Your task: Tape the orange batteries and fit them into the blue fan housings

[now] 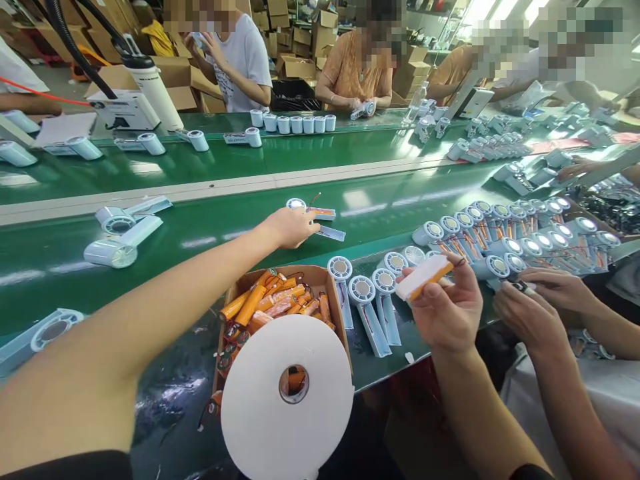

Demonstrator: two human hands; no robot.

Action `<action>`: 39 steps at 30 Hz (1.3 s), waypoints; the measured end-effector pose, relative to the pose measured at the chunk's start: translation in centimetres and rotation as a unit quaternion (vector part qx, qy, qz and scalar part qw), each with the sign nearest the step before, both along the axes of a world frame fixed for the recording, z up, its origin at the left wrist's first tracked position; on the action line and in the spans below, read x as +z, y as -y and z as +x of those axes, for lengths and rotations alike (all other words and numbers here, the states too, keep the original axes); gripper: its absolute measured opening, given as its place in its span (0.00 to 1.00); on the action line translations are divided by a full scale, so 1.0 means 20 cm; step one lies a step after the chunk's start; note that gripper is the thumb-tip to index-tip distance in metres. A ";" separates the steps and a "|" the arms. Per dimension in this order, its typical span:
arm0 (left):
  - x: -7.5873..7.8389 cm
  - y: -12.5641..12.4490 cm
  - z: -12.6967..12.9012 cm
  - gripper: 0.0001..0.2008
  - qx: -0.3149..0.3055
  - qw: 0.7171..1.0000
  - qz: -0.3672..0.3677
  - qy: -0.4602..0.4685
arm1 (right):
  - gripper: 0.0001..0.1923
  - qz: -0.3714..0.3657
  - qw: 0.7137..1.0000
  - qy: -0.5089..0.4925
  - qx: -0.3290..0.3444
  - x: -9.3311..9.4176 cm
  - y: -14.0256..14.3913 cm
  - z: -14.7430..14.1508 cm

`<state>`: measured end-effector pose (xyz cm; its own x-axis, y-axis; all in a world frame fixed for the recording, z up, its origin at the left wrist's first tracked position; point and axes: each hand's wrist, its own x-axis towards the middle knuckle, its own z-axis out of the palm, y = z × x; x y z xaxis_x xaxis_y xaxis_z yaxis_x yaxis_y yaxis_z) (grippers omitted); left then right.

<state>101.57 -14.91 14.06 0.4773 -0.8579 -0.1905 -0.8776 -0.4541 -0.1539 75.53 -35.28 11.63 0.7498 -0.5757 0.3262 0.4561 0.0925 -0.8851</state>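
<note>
My left hand [290,228] closed on fan shell [315,217] on belt [210,227]. My right hand [445,307] grips taped battery [425,277], near battery box [280,300]. Fitting pending; many shells remain.

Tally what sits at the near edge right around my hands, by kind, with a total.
Cardboard box of orange batteries: 1
White tape roll: 1
Fan halves standing beside the box: 3
Wrapped battery in the right hand: 1
Opened fan parts under the left hand: 1
Total: 7
</note>
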 end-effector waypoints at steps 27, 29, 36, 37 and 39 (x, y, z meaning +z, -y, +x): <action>-0.25 -0.34 0.27 0.16 0.255 0.908 -0.251 -0.216 | 0.27 -0.781 0.512 -0.276 0.229 0.04 -0.43 1.13; -0.26 -0.32 0.27 0.16 0.263 0.905 -0.254 -0.217 | 0.30 -0.793 0.487 -0.280 0.234 0.02 -0.43 1.14; -0.17 -0.28 0.20 0.16 0.290 0.907 -0.230 -0.200 | 0.26 -0.781 0.491 -0.259 0.285 0.03 -0.49 1.21; -0.16 -0.27 0.19 0.16 0.296 0.908 -0.225 -0.193 | 0.24 -0.772 0.506 -0.257 0.286 0.05 -0.49 1.22; -0.11 -0.24 0.17 0.15 0.308 0.909 -0.218 -0.179 | 0.18 -0.750 0.548 -0.247 0.276 0.09 -0.48 1.24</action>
